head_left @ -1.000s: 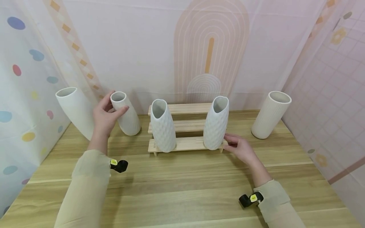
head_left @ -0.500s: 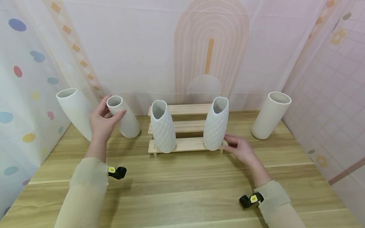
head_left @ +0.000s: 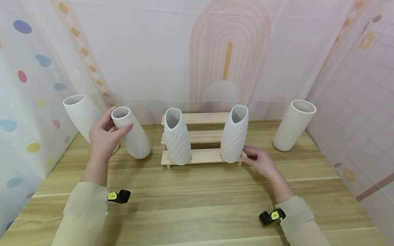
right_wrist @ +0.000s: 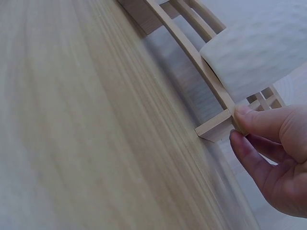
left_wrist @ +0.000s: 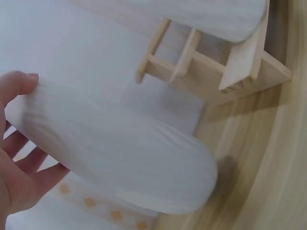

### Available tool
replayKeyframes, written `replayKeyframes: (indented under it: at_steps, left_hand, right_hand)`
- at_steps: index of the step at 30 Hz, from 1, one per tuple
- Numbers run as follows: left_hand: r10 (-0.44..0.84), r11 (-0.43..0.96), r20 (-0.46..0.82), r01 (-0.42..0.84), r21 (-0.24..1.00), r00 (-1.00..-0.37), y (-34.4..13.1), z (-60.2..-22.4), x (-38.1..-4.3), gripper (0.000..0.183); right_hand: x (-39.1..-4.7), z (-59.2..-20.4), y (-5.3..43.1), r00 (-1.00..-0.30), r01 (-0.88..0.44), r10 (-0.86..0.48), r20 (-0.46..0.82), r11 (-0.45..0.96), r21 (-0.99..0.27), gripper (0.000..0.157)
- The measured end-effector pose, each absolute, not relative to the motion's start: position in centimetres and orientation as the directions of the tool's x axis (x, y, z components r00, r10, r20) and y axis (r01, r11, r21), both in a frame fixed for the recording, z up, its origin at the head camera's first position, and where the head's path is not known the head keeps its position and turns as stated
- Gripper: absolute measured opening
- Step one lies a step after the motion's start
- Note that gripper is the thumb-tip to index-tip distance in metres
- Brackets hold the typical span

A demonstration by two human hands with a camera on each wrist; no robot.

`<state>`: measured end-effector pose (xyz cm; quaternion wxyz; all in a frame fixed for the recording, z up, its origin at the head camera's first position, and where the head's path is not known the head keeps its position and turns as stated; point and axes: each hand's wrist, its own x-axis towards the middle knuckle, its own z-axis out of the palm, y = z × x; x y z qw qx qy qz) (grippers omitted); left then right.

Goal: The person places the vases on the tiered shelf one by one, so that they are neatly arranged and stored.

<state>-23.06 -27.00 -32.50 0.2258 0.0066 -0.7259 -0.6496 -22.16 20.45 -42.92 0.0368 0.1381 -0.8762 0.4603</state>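
My left hand (head_left: 104,136) grips a slim white vase (head_left: 135,140) near its rim, thumb on the near side and fingers behind. In the left wrist view the same vase (left_wrist: 120,148) slants, its rounded base close over the table. My right hand (head_left: 261,161) pinches the right end of the lowest shelf board of a tiered wooden stand (head_left: 204,156); the right wrist view shows thumb and forefinger at the board's corner (right_wrist: 230,108). Two dimpled white vases, one on the left (head_left: 178,140) and one on the right (head_left: 234,136), stand on that lowest tier.
A taller smooth white vase (head_left: 83,112) stands at the far left, partly behind my left hand. A ribbed white vase (head_left: 292,128) stands at the right. Patterned cloth (head_left: 147,61) hangs behind and beside the wooden table (head_left: 191,201).
My left hand has drawn the slim vase toward me and a little left, its base moving nearer the table's front. My right hand stays at the stand's end.
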Motion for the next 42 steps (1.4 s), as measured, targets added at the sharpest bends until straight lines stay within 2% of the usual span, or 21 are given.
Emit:
replayKeyframes:
  at_steps: [9, 16, 27, 35, 42]
  left_hand:
    - [-0.252, 0.21, 0.355, 0.307, 0.928, -0.9, -27.0, -31.0, -20.5, 0.066]
    - [-0.181, 0.11, 0.385, 0.37, 0.922, -0.905, -27.0, -30.1, -18.5, 0.064]
    - [-0.121, 0.089, 0.379, 0.37, 0.925, -0.918, -26.1, -28.1, -16.3, 0.064]
    - [-0.126, 0.082, 0.423, 0.415, 0.906, -0.897, -25.5, -25.7, -16.9, 0.061]
    - [-0.206, 0.077, 0.433, 0.426, 0.901, -0.878, -24.4, -24.2, -19.3, 0.061]
  right_hand:
    - [-22.2, -42.9, 20.4, -0.958, -0.28, -0.205, 0.198, 0.541, -0.793, 0.04]
    - [-22.1, -43.0, 20.4, -0.957, -0.284, -0.209, 0.201, 0.542, -0.791, 0.041]
    - [-22.1, -42.9, 20.5, -0.96, -0.274, -0.207, 0.191, 0.535, -0.799, 0.041]
    - [-22.1, -43.0, 20.5, -0.959, -0.277, -0.211, 0.191, 0.54, -0.795, 0.041]
    - [-22.2, -43.1, 20.5, -0.961, -0.266, -0.211, 0.178, 0.534, -0.802, 0.041]
